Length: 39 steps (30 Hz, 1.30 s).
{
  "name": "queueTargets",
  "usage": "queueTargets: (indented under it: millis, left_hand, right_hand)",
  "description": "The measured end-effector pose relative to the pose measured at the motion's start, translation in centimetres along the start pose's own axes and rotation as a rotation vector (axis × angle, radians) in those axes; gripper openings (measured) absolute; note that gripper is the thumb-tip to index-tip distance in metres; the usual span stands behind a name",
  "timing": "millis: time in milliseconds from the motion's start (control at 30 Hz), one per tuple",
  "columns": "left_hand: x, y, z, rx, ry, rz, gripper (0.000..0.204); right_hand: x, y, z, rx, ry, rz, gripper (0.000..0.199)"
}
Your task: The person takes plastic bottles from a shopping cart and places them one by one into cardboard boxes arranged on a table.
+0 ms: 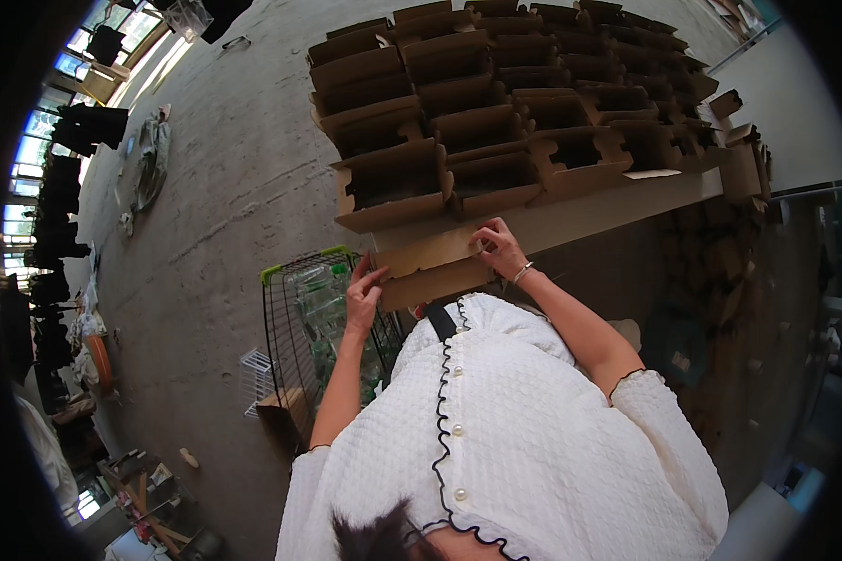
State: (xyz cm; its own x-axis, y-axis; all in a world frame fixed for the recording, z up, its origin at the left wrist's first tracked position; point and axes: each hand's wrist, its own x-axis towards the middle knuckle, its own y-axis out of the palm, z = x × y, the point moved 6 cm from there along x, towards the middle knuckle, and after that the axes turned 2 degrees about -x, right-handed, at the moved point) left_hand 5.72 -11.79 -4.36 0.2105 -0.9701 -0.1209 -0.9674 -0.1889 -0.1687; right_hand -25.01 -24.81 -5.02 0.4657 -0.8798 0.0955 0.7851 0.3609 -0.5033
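In front of my body lies a folded brown cardboard piece, with one flap slanting down toward me. My left hand is at its left end, index finger stretched out and thumb apart, the fingertips touching or close to the edge. At the right end, the curled fingers of my right hand pinch the cardboard; a bracelet circles that wrist. Just beyond stand rows of open cardboard boxes on a long pale tabletop.
Left of me, a black wire basket with green corner pieces holds several clear plastic bottles. A small white rack and a brown carton are beside it on the concrete floor. A plastic-wrapped bundle lies farther left.
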Motion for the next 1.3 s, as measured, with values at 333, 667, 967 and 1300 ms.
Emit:
queueTargets:
  millis: [333, 667, 967, 1300]
  left_hand:
    - [-1.1, 1.4, 4.8, -0.116, -0.281, -0.527, 0.052]
    - [-0.7, 2.2, 6.0, -0.264, -0.350, -0.198, 0.062]
    - [-0.7, 0.6, 7.4, -0.308, -0.360, -0.156, 0.064]
    - [-1.8, 0.3, 11.4, -0.626, -0.613, 0.020, 0.077]
  right_hand:
    - [-1.9, 0.5, -2.0, 0.429, 0.502, 0.127, 0.042]
    - [-3.4, 8.5, -15.6, 0.709, 1.004, 0.140, 0.083]
    - [-3.4, 9.0, -11.3, 0.626, 0.781, 0.471, 0.086]
    - [-1.9, 7.5, -4.0, 0.501, 0.859, 0.550, 0.122]
